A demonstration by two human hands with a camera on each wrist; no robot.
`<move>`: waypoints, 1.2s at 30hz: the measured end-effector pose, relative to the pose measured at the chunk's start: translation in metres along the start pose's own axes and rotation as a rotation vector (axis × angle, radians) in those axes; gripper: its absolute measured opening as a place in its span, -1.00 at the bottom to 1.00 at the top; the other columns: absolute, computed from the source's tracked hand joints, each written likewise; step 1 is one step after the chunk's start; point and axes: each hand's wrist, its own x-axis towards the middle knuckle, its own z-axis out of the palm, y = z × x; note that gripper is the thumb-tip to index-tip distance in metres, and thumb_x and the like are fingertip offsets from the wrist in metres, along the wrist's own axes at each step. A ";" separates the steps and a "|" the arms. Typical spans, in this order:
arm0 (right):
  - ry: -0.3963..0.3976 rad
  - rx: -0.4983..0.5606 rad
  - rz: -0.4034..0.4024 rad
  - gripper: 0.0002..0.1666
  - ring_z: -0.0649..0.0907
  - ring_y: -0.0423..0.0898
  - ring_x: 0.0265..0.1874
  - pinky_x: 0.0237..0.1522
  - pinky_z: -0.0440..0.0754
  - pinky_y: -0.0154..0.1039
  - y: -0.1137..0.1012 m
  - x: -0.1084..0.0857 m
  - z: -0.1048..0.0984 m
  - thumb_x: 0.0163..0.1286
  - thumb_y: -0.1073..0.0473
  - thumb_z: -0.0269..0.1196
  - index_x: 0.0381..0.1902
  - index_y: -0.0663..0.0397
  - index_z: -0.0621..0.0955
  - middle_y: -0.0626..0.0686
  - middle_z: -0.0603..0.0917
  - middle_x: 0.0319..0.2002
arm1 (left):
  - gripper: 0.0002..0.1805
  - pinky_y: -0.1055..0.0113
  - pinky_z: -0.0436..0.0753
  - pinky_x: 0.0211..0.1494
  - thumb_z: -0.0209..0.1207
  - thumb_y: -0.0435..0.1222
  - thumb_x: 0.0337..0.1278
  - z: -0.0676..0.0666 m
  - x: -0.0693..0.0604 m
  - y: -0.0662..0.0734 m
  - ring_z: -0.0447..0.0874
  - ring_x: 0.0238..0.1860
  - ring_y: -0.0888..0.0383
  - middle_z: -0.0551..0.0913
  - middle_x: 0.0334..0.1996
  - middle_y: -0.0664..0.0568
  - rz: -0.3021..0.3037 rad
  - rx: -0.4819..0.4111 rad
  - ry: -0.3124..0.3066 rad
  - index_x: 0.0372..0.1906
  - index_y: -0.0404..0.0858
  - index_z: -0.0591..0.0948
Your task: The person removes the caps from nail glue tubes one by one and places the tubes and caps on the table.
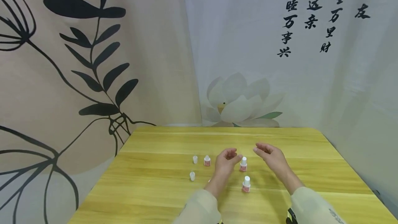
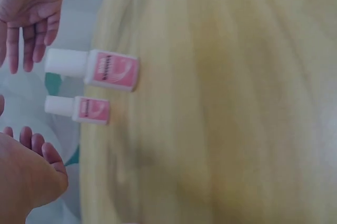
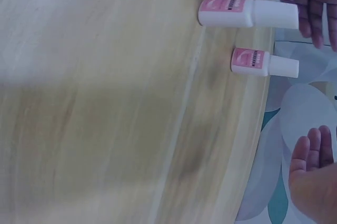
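Observation:
Two small white bottles with pink labels and white caps stand upright, one behind the other: the nearer bottle point(image 1: 246, 184) and the farther bottle point(image 1: 243, 165). To their left my left hand point(image 1: 226, 163) hovers with loosely bent fingers, its thumb near the farther bottle's cap. My right hand point(image 1: 273, 158) is raised on the right, palm turned inward, fingers relaxed. Neither hand holds anything. Both bottles show between the hands in the left wrist view and the right wrist view. A third pink-labelled bottle point(image 1: 207, 161), with a narrower top, is left of my left hand.
Two small white cap-like pieces, a far one point(image 1: 195, 159) and a near one point(image 1: 192, 176), are on the left of the wooden table point(image 1: 149, 189). Something small shows beside my left forearm, mostly hidden. Printed curtains point(image 1: 161, 61) hang behind the table.

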 end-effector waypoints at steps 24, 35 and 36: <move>0.007 0.040 0.068 -0.34 0.46 0.18 0.26 0.24 0.43 0.12 0.027 0.007 0.026 0.45 -0.08 0.23 0.32 0.23 0.47 0.22 0.52 0.26 | -0.57 0.20 0.57 0.07 0.39 -0.27 0.07 0.011 0.001 -0.038 0.53 -0.05 0.11 0.60 -0.09 0.02 -0.052 -0.004 0.000 0.08 -0.24 0.61; 0.032 0.075 0.050 -0.42 0.48 0.14 0.23 0.27 0.40 0.11 0.034 0.013 0.036 0.43 0.03 0.27 0.26 0.28 0.52 0.22 0.57 0.19 | -0.56 0.27 0.60 0.01 0.40 -0.42 -0.07 0.013 0.008 -0.048 0.53 -0.08 0.10 0.62 -0.08 -0.07 -0.026 -0.010 -0.006 0.02 -0.27 0.63; 0.031 0.077 0.051 -0.42 0.48 0.14 0.23 0.27 0.39 0.11 0.035 0.013 0.037 0.43 0.02 0.27 0.25 0.28 0.52 0.21 0.58 0.19 | -0.56 0.27 0.60 0.02 0.41 -0.42 -0.08 0.013 0.008 -0.048 0.53 -0.09 0.10 0.62 -0.09 -0.06 -0.025 -0.003 -0.005 0.02 -0.27 0.64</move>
